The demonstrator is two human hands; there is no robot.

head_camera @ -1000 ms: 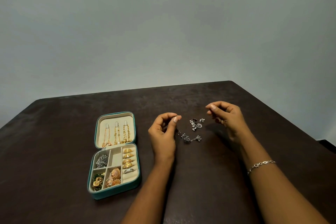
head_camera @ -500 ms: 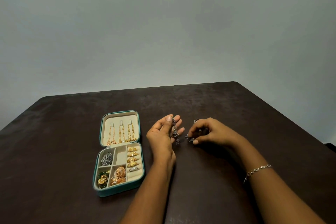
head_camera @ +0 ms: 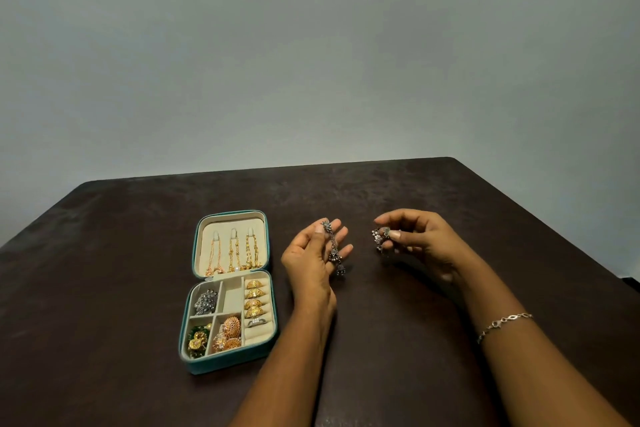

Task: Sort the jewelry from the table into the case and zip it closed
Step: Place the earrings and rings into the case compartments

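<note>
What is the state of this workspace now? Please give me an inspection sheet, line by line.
Surface: dark table.
Job's things: green case open and unzipped, chains in the lid, rings and other pieces in the tray.
Clutter: nothing seen.
Grippers: left hand pinches a dangling earring; right hand pinches the other earring.
Cables: nothing seen.
Surroundings: plain grey wall; bracelet on the right wrist.

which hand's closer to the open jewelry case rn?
Left. The left hand is just right of the case, pinching a dangling silver earring; the right hand is farther right, beyond the left, holding a second earring.
</note>
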